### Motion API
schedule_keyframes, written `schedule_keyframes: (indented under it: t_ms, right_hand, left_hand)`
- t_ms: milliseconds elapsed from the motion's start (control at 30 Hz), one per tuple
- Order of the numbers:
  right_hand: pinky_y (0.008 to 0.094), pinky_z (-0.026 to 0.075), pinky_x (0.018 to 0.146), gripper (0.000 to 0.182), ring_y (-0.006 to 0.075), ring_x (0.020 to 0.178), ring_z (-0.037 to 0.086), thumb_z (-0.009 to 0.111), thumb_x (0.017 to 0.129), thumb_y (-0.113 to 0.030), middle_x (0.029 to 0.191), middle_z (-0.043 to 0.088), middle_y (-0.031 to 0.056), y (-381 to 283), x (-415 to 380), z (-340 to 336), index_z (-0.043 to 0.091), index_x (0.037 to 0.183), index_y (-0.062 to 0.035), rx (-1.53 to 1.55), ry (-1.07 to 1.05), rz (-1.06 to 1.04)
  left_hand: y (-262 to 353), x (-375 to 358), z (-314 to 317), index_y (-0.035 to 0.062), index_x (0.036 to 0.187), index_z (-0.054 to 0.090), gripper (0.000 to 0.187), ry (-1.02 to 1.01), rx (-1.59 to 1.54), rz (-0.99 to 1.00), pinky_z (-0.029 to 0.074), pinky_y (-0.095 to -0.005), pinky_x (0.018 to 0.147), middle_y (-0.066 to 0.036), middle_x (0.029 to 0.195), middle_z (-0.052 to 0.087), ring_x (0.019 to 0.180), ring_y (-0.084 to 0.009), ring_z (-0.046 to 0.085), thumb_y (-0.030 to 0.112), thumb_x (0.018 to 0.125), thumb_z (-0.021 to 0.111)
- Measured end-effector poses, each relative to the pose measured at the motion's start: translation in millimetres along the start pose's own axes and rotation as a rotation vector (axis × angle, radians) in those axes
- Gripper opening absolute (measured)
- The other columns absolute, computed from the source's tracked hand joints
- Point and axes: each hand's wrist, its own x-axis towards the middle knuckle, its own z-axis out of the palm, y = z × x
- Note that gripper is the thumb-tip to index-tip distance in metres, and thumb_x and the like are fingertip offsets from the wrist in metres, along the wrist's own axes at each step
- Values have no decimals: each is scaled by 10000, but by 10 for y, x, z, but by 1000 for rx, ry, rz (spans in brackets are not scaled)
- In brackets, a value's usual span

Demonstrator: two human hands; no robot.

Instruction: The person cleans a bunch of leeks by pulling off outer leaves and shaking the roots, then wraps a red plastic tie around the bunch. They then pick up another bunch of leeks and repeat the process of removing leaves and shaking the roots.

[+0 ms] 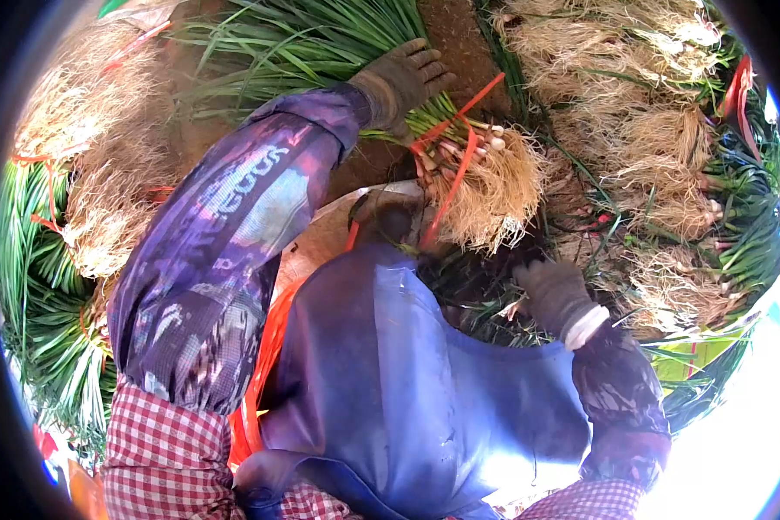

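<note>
Brown soil (459, 39) shows between heaps of rooted greens, with pale root bundles (628, 130) on my right and more greens (48, 321) on my left. My left hand (403, 80), gloved, lies across the leafy side of a bundle (498, 186), its fingers stretched out rather than wrapped round the stems. To steady this bundle well, I would judge, my palm should press evenly just behind the white stem ends, firmly enough that they don't slide but lightly enough that the leaves don't crease; the roots are best left to hang loose, and the red tie (471, 146) should sit flat and snug without biting into the stems. My right hand (553, 295), also gloved, is down by the dark, loose scraps (472, 286); its fingers are blurred, so I cannot tell whether they are parted or closed on anything. As for the bundle, its tied stems and roots lie just beside my left hand, on the side toward my right, while its long leaves (312, 43) fan out the other way. My right hand is near the root tips, on the side closer to my blue apron (425, 373).
</note>
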Motion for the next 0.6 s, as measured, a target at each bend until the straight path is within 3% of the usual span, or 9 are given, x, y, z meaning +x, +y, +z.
schedule_keyframes:
  t_ms: [33,100,133,233,333,367,467,567,600]
  right_hand:
    - [397,478,700,307,255,813,613,638,806,-353,875,607,74,7,71,-5,613,1014,-128,122,298,-34]
    - [388,459,694,200,237,816,608,603,812,-275,841,595,62,-79,368,-196,582,918,-106,164,707,-23]
    - [395,472,702,247,247,835,604,636,795,-274,873,604,73,-121,481,-387,625,984,-115,223,852,-58]
    - [398,467,672,198,255,800,611,632,769,-234,837,607,71,-372,917,-702,631,905,-90,208,1130,-47]
    - [414,461,656,150,272,769,611,611,791,-210,782,597,90,-411,1565,-739,617,882,-91,293,806,157]
    - [426,461,621,115,301,720,611,587,818,-197,739,588,111,-359,1521,-713,598,839,-84,506,831,27]
    - [427,464,593,118,316,672,605,585,827,-199,757,598,122,-253,1282,-563,596,828,-82,325,1009,-171]
    - [401,489,616,188,299,706,627,576,866,-284,779,626,123,-175,618,-408,611,863,-100,659,366,-419]
    - [388,496,627,217,300,723,632,574,876,-307,773,629,122,-285,384,-435,615,867,-94,540,273,-355]
  left_hand:
    - [-3,8,3,91,1457,142,1206,15,3,3,70,-407,1157,-86,1467,284,1389,-234,191,656,566,726]
    - [-10,-30,23,93,1457,144,1208,14,3,-4,74,-408,1156,-86,1464,288,1387,-233,199,651,562,733]
    - [-4,-30,9,96,1457,144,1205,7,0,-7,76,-408,1156,-85,1463,289,1386,-232,203,649,563,734]
    - [-22,42,17,102,1456,150,1198,11,45,-17,83,-410,1155,-84,1460,295,1382,-230,213,647,564,735]
    - [-23,46,35,108,1455,157,1187,-10,18,-10,87,-412,1153,-86,1455,303,1380,-234,219,649,568,731]
    - [-32,55,7,111,1455,159,1183,-15,-4,-6,87,-413,1153,-87,1453,305,1380,-236,221,651,570,728]
    - [-22,-2,-25,115,1455,159,1173,15,-8,-6,83,-414,1155,-81,1454,305,1379,-239,222,649,577,724]
    - [-32,23,-23,118,1460,139,1176,-31,3,-6,70,-413,1157,-75,1466,283,1385,-237,202,669,589,706]
    - [-33,29,-24,119,1461,133,1176,-42,9,-5,68,-412,1158,-74,1470,275,1388,-236,193,673,594,701]
